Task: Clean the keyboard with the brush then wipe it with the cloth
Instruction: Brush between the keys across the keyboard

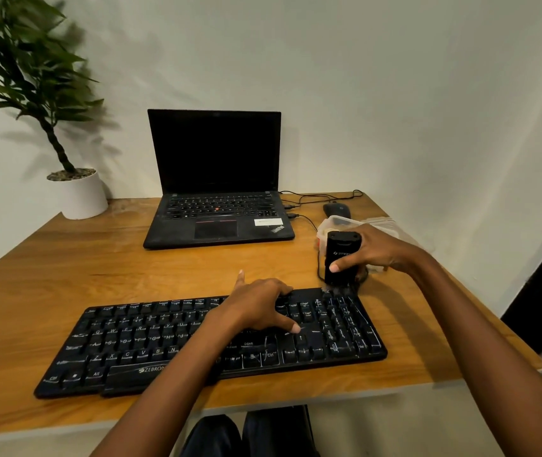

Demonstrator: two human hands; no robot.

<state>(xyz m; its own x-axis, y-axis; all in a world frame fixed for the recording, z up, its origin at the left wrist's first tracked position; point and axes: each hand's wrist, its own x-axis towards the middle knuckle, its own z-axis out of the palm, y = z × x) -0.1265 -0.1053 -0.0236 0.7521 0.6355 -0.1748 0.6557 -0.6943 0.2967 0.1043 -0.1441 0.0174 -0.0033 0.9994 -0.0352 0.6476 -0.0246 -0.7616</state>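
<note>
Left grip (259,308) wide, holds nothing: fingers spread flat on keyboard (131,341), right of centre, thumb down nr arrow keys, one finger reaching past far edge. Reads as a steadying press.

Keyboard lies long-ways across near part of bench (98,258), slightly skewed, left end nearer. Judgement: light, stiff plastic slab, prob. slides on smooth wood under a sideways stroke. Best pinned w/ a flat palm on the keys, not lifted. Keycaps may pop, so no prying at edges.

Right grip (378,252) wrapped round brush (342,255), a black upright block: thumb on front face, fingers round the back. Bristles (342,286) touch keyboard's far right corner, by numpad. Brush looks rigid in body, soft at tip, light. Smooth casing could slip, so a mid-body hold suits it, low enough to steer the tip. Thin cord loop (319,268) hangs at its left side.

Step in hand, I'd say: brushing. Wipe not yet begun.

Cloth: can't pick it out. Something pale under right grip, too hidden to name.

Just behind right grip: clear plastic tub (375,224), contents unclear. Beyond it, mouse (337,209). Cables (312,196) run to laptop (216,222), lid open, screen dark. Far left, plant in white pot (80,197) against wall.
</note>
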